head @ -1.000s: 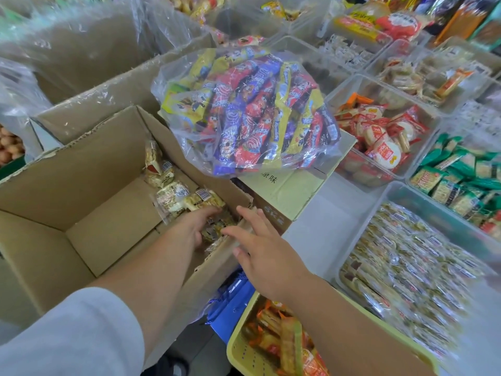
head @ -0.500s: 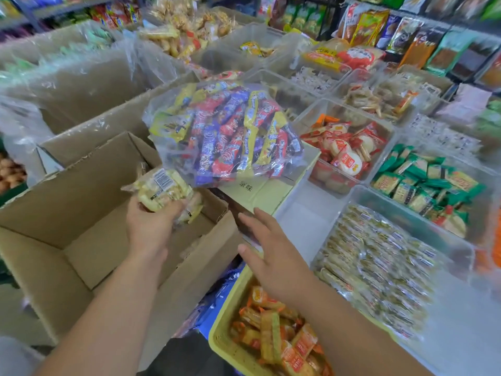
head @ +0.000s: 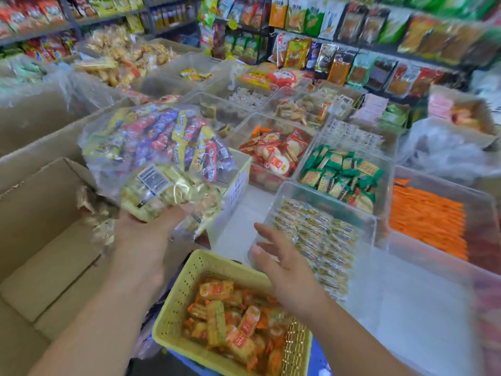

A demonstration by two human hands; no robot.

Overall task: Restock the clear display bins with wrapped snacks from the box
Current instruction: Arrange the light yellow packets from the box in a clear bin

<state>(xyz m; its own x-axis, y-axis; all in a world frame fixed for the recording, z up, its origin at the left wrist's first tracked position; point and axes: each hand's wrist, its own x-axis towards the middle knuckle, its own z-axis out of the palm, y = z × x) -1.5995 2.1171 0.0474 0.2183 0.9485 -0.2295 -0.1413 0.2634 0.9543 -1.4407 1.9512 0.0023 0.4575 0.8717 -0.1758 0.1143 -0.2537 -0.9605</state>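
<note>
My left hand (head: 141, 237) grips a bunch of pale yellow wrapped snacks (head: 165, 191) and holds it up above the right wall of the open cardboard box (head: 40, 240). A few of the same snacks (head: 100, 226) still lie inside the box. My right hand (head: 282, 267) is open, fingers spread, touching the near left corner of a clear display bin (head: 325, 194) that holds the same pale wrapped snacks (head: 320, 240).
A big clear bag of colourful bars (head: 157, 139) lies on a carton behind the box. A yellow basket (head: 189, 283) of orange snacks stands in front. More clear bins hold red-white (head: 276, 156), green (head: 341, 172) and orange (head: 425, 218) packs. Shelves of bags line the back.
My left hand has lifted the bunch of snacks out of the box and moved it rightwards. My right hand has left the box edge and gone to the clear bin.
</note>
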